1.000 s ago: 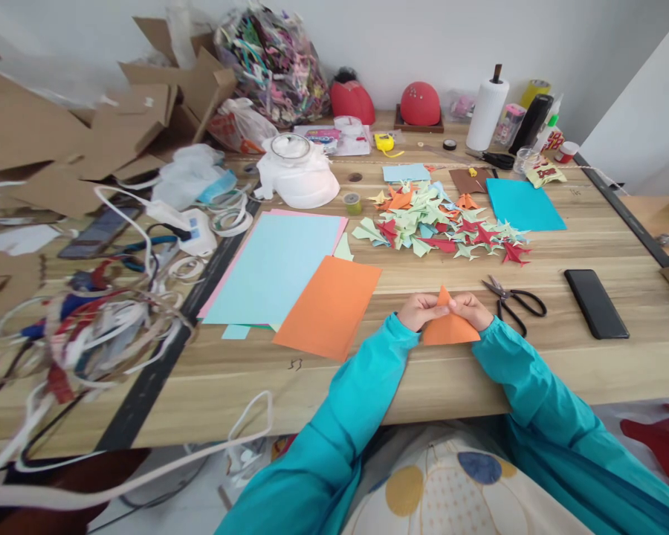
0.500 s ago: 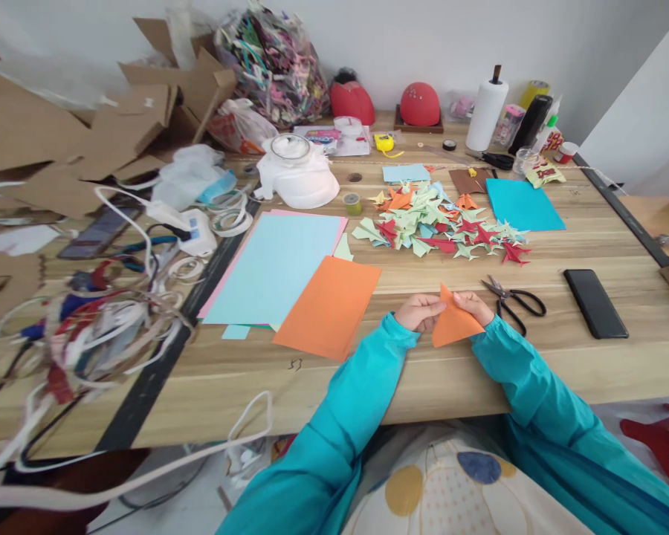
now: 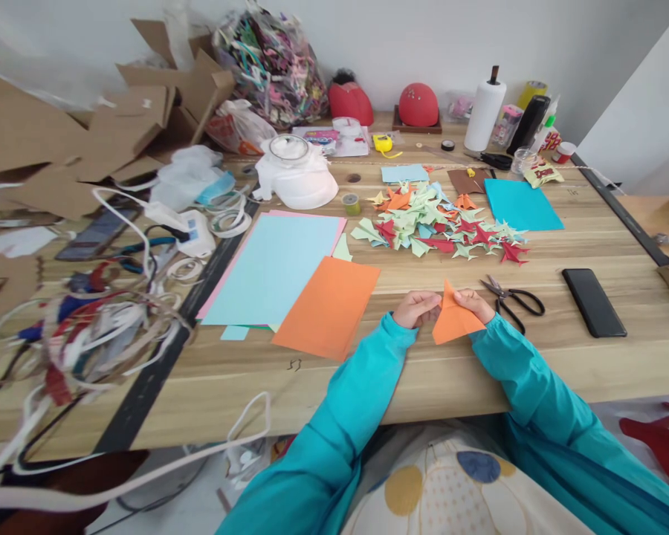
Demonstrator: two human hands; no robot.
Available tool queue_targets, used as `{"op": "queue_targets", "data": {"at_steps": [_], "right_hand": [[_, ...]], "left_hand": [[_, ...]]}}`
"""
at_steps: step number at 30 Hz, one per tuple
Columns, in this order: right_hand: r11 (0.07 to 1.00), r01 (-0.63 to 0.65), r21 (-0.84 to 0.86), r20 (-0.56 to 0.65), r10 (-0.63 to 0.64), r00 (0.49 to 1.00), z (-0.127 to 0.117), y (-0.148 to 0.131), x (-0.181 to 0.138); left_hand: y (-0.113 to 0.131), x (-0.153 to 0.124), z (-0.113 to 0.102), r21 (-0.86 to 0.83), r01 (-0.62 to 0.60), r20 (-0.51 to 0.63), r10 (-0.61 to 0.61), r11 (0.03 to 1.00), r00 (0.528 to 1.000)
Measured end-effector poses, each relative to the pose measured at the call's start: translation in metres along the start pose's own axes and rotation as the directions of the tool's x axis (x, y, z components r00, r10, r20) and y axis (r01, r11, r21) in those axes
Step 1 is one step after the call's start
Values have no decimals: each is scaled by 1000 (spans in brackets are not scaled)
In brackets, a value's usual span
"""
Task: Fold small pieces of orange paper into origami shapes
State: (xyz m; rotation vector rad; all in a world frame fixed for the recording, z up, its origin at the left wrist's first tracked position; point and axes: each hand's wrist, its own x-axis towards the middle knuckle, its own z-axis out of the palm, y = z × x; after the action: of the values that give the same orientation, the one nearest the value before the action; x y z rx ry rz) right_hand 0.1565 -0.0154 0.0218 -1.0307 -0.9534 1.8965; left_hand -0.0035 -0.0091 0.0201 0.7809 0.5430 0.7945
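- Right now you are mid-fold on an orange paper piece. It lies on the wooden table near the front edge, straight ahead of you.
- Your left hand pinches the piece at its 9 o'clock edge, with the fingers curled closed on the paper.
- Your right hand grips the 3 o'clock edge the same way, thumb and fingers closed on it. Both hands hold the one piece between them.
- As I read it, the fold calls for lining the edges up cleanly and pressing the crease flat against the table before either hand lets go.
- The piece looks like a pointed triangle with its tip at 12 o'clock and the wider base toward you. It is flat, crisp and plain orange. How many layers it has cannot be told.
- Black-handled scissors lie at 3 o'clock, just beside your right hand, and a dark phone lies farther out the same way.
- A full orange sheet lies at 9 o'clock, overlapping a light blue sheet.
- A pile of folded paper shapes in green, red and orange lies at 12 o'clock, well apart from your hands.
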Motion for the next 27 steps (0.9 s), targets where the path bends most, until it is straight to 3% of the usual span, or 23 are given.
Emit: {"op": "queue_targets", "data": {"at_steps": [10, 18, 24, 27], "right_hand": [[999, -14, -40, 22, 15, 1000, -2, 0, 1], [999, -37, 13, -13, 37, 999, -1, 1, 2], [992, 21, 126, 110, -35, 993, 1, 0, 7], [983, 116, 143, 48, -124, 991, 3, 2, 11]], "left_hand": [[-7, 1, -3, 178, -16, -18, 20, 984, 1000], [-7, 0, 0, 65, 28, -10, -27, 997, 1000], [-4, 7, 3, -76, -107, -192, 91, 991, 977], [-4, 12, 0, -83, -204, -314, 169, 975, 934]]}}
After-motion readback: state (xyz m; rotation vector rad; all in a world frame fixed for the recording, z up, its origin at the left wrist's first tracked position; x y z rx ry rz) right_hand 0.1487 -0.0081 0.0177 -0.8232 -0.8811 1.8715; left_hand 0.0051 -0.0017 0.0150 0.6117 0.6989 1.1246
